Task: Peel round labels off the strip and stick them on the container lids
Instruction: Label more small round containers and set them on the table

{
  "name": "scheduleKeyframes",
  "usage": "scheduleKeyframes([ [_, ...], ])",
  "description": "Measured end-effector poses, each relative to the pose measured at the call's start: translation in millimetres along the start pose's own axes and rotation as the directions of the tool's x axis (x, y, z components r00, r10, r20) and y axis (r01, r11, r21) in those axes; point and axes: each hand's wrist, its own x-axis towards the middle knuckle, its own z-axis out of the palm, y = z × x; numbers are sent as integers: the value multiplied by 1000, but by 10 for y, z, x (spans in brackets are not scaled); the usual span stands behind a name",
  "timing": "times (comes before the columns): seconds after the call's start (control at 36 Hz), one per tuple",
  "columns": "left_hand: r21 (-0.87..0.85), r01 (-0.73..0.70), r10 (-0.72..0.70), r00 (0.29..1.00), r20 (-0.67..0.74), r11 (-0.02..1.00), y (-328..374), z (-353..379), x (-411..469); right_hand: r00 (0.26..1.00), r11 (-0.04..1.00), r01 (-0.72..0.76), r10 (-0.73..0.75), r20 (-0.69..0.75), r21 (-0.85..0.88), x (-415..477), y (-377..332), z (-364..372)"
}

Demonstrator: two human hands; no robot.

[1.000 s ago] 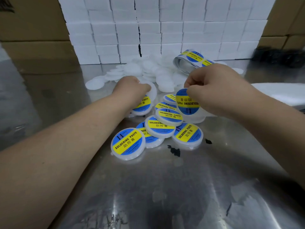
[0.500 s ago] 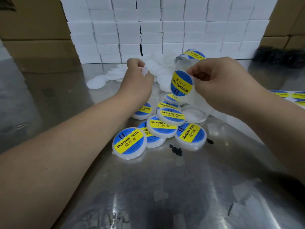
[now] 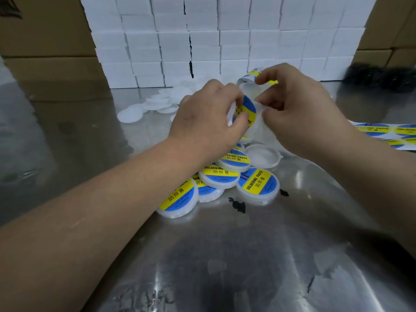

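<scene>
The left hand (image 3: pixel 207 119) grips a white round plastic lid (image 3: pixel 230 113) on edge above the steel desk (image 3: pixel 225 266) while the right hand (image 3: pixel 299 109) pinches the translucent backing strip (image 3: pixel 258 128) beside it, seemingly to lay the blue-and-yellow round label (image 3: pixel 247 109) squarely on its face.

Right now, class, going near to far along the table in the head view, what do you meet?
Black scrap, labelled lid, upturned unlabelled lid, heap of plain white lids, wall of white boxes.
</scene>
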Motion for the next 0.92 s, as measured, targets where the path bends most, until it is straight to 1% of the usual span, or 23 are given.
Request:
scheduleKeyframes([
  [0.31,47,15,-16,1000,27,999,-34,38,0,1000,1000,14,-14,1,13,-6,-14,7],
  [0.39,48,-5,2,998,63,999,-65,53,8,1000,999,25,-26,15,25,-6,-21,22],
  [0.5,-21,-28,31,993,111,999,-78,33,2,999,999,31,-32,20,8,-9,-20,34],
  [0.72,-95,8,6,988,154,995,-20,-6,0,999,1000,25,-25,26,5,-5,-18,31],
  [0.81,-75,25,-13,987,160,997,-26,6,1,999,1000,30,-30,19,3,-9,-12,20],
  [0.92,-32,21,-16,986,164,999,-73,15,16,999,998,36,-35,30,-43,-20,-8,49],
])
